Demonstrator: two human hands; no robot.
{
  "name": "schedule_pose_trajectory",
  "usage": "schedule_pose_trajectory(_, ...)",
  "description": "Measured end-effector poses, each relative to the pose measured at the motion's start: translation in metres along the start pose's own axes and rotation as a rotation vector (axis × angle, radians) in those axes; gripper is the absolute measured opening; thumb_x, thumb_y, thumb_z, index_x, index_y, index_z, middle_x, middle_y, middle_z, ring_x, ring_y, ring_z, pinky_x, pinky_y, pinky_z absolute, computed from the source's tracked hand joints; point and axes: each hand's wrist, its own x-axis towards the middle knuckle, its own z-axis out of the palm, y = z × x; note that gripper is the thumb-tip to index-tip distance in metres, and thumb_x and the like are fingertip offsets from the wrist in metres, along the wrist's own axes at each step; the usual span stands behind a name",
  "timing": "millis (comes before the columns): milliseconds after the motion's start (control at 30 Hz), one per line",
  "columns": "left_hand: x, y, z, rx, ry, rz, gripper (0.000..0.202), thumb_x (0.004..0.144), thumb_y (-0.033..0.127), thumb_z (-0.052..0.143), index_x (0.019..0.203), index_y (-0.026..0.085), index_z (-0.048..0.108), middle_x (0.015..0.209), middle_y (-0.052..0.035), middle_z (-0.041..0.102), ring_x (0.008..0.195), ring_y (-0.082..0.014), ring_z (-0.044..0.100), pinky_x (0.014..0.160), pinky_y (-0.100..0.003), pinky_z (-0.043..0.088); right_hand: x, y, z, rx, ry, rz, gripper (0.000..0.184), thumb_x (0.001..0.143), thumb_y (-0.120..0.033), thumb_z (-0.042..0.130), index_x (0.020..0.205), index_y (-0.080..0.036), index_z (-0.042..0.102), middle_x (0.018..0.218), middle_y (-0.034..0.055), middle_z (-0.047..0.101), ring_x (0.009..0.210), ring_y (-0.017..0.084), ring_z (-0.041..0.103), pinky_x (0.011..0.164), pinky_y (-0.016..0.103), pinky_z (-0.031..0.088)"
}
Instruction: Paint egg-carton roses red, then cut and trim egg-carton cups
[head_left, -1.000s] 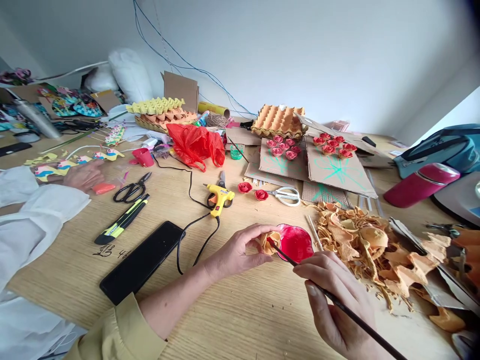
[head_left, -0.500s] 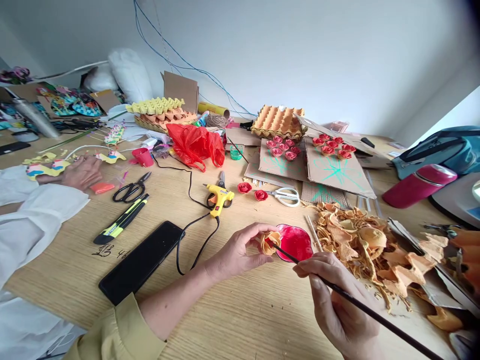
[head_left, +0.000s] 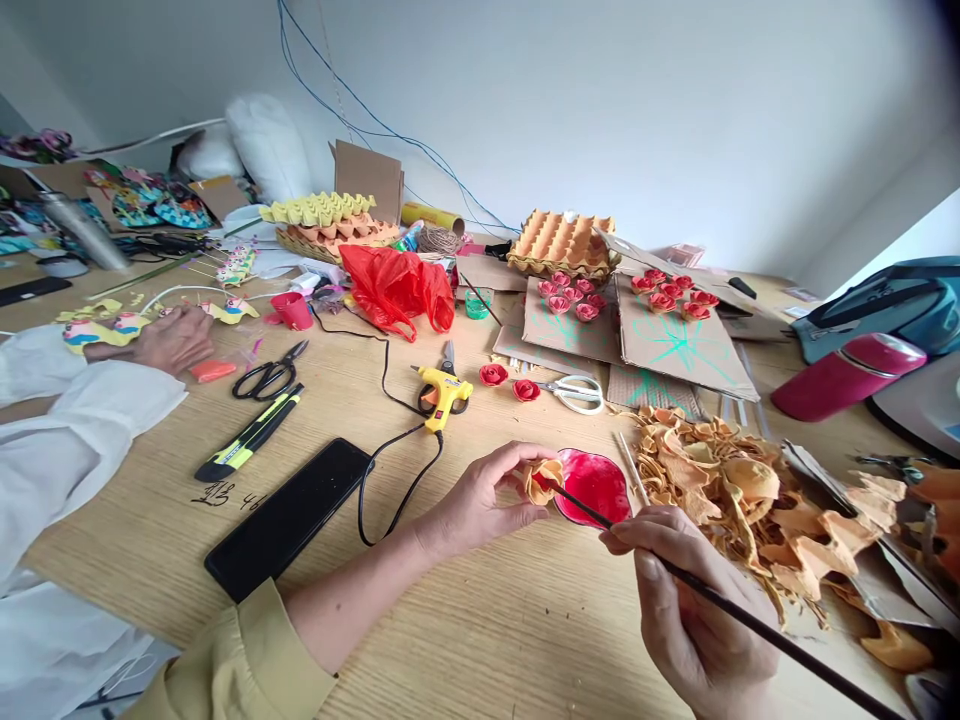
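Note:
My left hand (head_left: 487,500) pinches a small orange flower (head_left: 542,482), shaped from egg-carton pulp, just left of a shallow dish (head_left: 596,490) of red paint. In my right hand (head_left: 694,600) is a long dark paintbrush (head_left: 750,622), gripped like a pen. Its tip reaches into the flower's centre, where some red shows. Beyond my hands lie two red-painted flowers (head_left: 510,382), close to white-handled scissors (head_left: 581,393). A yellow glue gun (head_left: 444,397) rests across another pair of scissors.
Torn egg-carton scraps (head_left: 705,490) are heaped at right, near a pink bottle (head_left: 847,378). Cardboard pieces (head_left: 679,345) bear several red flowers. A black phone (head_left: 289,515) and utility knife (head_left: 251,435) lie at left, beside a co-worker's hand (head_left: 176,340). The glue gun's cord loops near my left forearm.
The brush tip has shifted slightly within the flower, and red now shows at its centre. My right hand has moved a little right. The whole view has shifted slightly.

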Motion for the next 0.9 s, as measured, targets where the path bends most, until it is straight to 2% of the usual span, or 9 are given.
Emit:
schedule_pose_trajectory(167,-0.0004,-0.0011,-0.0015,-0.009,-0.005,0.006,0.049,0.086,0.034,0.077,0.131,0.018,0.063,0.130,-0.0132,0.066,0.113,-0.0244,0.067,0.097,-0.035,0.055,0.0014,-0.0003,-0.0016,0.027,0.044,-0.008,0.021,0.094,-0.008,0.052,0.107,-0.019,0.065,0.085,0.0065,0.069,0.077,0.019,0.066,0.069,0.036,0.055)
schedule_pose_trajectory(367,-0.0015,0.0000,-0.0011,-0.041,-0.075,-0.010,0.051,0.088,0.034,0.076,0.135,0.022,0.062,0.140,-0.0126,0.062,0.125,-0.0266,0.062,0.102,-0.036,0.054,0.0081,-0.0050,-0.0038,-0.027,-0.054,-0.048,0.030,0.091,-0.003,0.052,0.114,-0.018,0.064,0.089,0.0066,0.068,0.080,0.018,0.066,0.071,0.035,0.054)
schedule_pose_trajectory(533,-0.0001,-0.0059,-0.0003,-0.255,-0.087,-0.067,0.058,0.085,0.042,0.079,0.135,0.021,0.060,0.139,-0.0132,0.063,0.123,-0.0264,0.064,0.105,-0.037,0.051,0.0066,-0.0042,-0.0053,0.010,-0.036,-0.036,0.030,0.090,-0.002,0.052,0.112,-0.017,0.064,0.090,0.0070,0.067,0.084,0.019,0.065,0.074,0.036,0.053)
schedule_pose_trajectory(667,0.0007,-0.0086,-0.0019,-0.410,-0.110,-0.146,0.065,0.080,0.041,0.085,0.135,0.021,0.060,0.136,-0.0129,0.065,0.124,-0.0259,0.063,0.106,-0.037,0.049,0.0020,-0.0004,-0.0039,0.059,0.035,-0.024,0.028,0.091,-0.004,0.052,0.111,-0.017,0.065,0.091,0.0075,0.068,0.085,0.020,0.066,0.074,0.039,0.054)
schedule_pose_trajectory(733,0.0007,-0.0088,-0.0031,-0.447,-0.123,-0.191,0.064,0.081,0.041,0.084,0.136,0.021,0.060,0.134,-0.0121,0.066,0.121,-0.0244,0.064,0.099,-0.033,0.050,0.0010,0.0007,-0.0026,0.068,0.056,-0.034,0.026,0.092,-0.005,0.052,0.111,-0.018,0.066,0.090,0.0070,0.068,0.083,0.020,0.066,0.075,0.040,0.055)
schedule_pose_trajectory(833,0.0008,-0.0086,-0.0045,-0.482,-0.134,-0.216,0.062,0.085,0.043,0.080,0.138,0.021,0.058,0.124,-0.0107,0.068,0.105,-0.0202,0.065,0.079,-0.026,0.051,0.0007,0.0010,-0.0005,0.071,0.080,-0.042,0.026,0.093,-0.006,0.052,0.112,-0.018,0.066,0.087,0.0066,0.068,0.081,0.020,0.066,0.076,0.041,0.055)
schedule_pose_trajectory(900,0.0009,-0.0083,-0.0051,-0.503,-0.133,-0.208,0.061,0.085,0.044,0.079,0.138,0.020,0.058,0.117,-0.0096,0.067,0.096,-0.0179,0.064,0.074,-0.025,0.051,0.0004,0.0008,0.0007,0.071,0.095,-0.031,0.026,0.094,-0.006,0.052,0.112,-0.018,0.066,0.086,0.0066,0.068,0.081,0.019,0.066,0.077,0.041,0.055)
